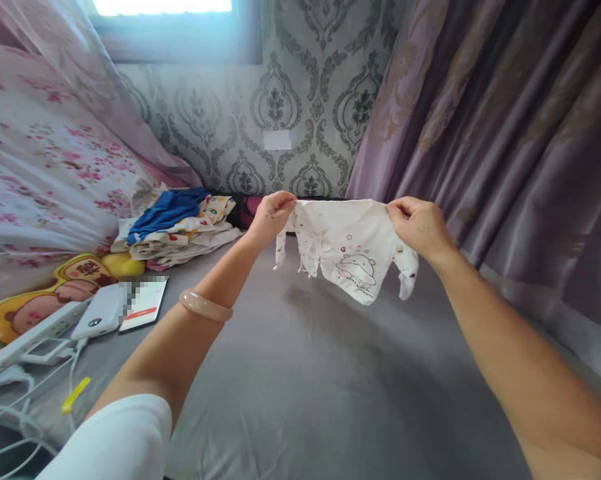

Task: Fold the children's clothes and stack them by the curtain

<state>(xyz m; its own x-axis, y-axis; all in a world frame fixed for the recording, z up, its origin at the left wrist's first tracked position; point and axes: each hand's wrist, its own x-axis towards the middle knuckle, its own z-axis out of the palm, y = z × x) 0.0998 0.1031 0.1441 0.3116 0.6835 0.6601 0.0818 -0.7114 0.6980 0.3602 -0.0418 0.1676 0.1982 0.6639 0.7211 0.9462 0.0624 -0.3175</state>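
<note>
A small white baby shirt (pixel 347 250) with a cartoon print hangs in the air above the grey bed sheet (pixel 300 380). My left hand (pixel 271 215) pinches its left top edge, fingers closed on the cloth. My right hand (pixel 416 223) grips the right top edge the same way. The shirt is stretched between both hands, its short sleeves dangling. A pale bangle sits on my left wrist.
A pile of folded clothes (pixel 177 230) with a blue piece on top lies at the back left. A phone (pixel 144 303), a white power bank (pixel 100 312), a power strip and cables lie at the left. A floral pillow (pixel 40 173) is at the left, purple curtains (pixel 505 133) at the right.
</note>
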